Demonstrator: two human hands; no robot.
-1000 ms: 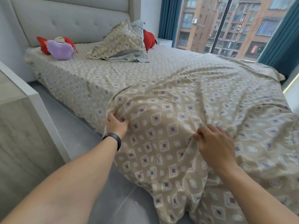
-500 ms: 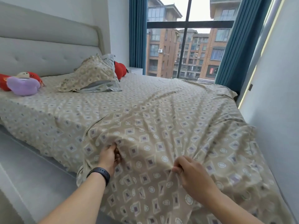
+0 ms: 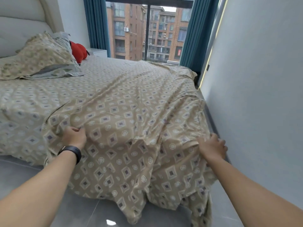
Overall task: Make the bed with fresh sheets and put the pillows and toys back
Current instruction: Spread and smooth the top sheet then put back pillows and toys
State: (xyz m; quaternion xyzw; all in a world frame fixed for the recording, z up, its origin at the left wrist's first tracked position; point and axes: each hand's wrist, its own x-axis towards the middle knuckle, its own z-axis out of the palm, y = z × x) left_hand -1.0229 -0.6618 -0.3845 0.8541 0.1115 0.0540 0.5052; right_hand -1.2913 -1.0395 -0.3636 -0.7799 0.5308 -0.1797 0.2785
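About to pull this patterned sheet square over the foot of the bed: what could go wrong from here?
1. The sheet's hem already trails on the floor; pulling further could drag more onto it or underfoot.
2. The left hand grips a bunch of the sheet while the right hand is near the wall; an uneven pull may skew it.
3. The tight gap there could scrape knuckles.

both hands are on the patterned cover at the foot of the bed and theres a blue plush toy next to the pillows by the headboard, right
Not quite. The plush toy is red, not blue, as the head view shows. The rest holds: the left hand and right hand are on the patterned cover, and the toy sits beside the pillows by the headboard.
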